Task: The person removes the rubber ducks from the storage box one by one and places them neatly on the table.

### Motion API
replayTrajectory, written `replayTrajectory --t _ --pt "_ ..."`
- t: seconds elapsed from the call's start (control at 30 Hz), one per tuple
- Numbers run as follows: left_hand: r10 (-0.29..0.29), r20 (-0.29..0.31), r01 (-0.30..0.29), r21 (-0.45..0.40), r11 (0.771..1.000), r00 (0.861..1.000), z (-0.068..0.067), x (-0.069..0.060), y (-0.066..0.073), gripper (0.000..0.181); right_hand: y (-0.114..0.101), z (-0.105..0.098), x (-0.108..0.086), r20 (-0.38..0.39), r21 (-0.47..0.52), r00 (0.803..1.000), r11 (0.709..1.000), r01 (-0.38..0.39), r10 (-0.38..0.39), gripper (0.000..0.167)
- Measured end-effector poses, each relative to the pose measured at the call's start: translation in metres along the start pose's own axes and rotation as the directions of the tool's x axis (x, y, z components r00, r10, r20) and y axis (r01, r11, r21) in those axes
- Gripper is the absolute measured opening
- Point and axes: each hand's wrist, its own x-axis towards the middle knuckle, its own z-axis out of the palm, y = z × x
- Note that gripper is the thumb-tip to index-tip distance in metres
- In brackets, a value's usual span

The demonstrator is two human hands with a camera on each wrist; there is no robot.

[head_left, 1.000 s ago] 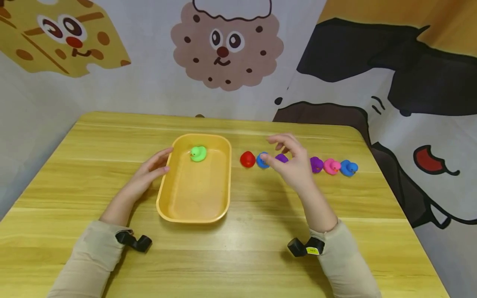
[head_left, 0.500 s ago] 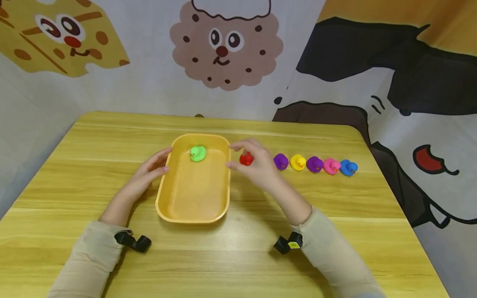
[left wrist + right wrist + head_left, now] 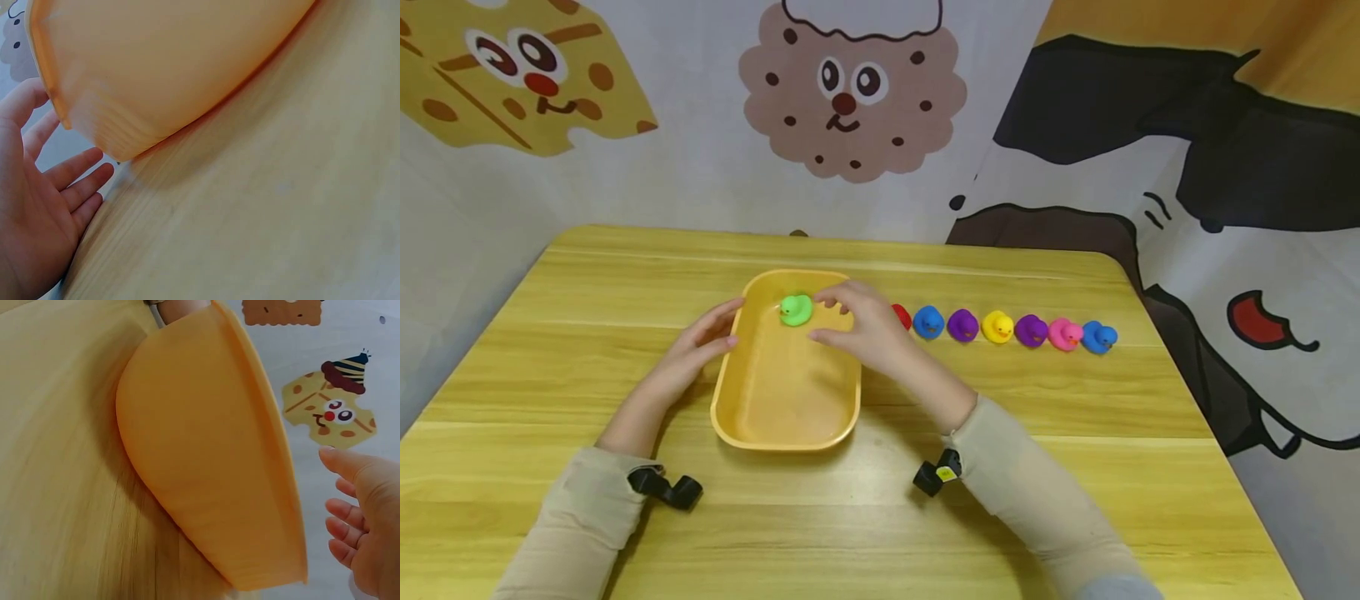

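A yellow plastic tray [image 3: 775, 400] stands on the table, with a green rubber duck [image 3: 796, 310] inside near its far end. My left hand [image 3: 698, 337] rests its fingertips and thumb against the tray's left rim, fingers loosely extended. Over the tray's right side hovers my right hand [image 3: 867, 327], thumb and fingers apart and holding nothing, just right of the green duck. In the right wrist view the right hand [image 3: 369, 519] is beyond the tray wall [image 3: 206, 456]. Partly behind the right hand is a red rubber duck [image 3: 902, 317].
A row of ducks runs right from the red one: a blue duck [image 3: 928, 322], a purple duck [image 3: 962, 326], a yellow duck [image 3: 997, 327], another purple duck [image 3: 1032, 331], a pink duck [image 3: 1065, 334] and another blue duck [image 3: 1099, 337]. A cartoon-printed cloth [image 3: 700, 192] hangs behind the table.
My right hand has moved left from above the duck row, past the red duck, to over the tray. The left hand and the ducks have stayed put.
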Motion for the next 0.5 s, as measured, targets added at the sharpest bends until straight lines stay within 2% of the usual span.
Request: replayTrajectory --t 0.27,0.5 --pt "0.003 0.0 -0.003 -0.025 1.0 1.0 0.001 -0.001 0.001 0.055 0.006 0.013 0.019 0.069 -0.03 0.997 0.999 -0.015 0.017 0.046" --pt "0.022 0.002 -0.022 -0.02 1.0 1.0 0.001 -0.001 0.001 0.055 0.011 0.021 0.036 0.135 -0.062 0.989 0.997 -0.053 0.061 0.047"
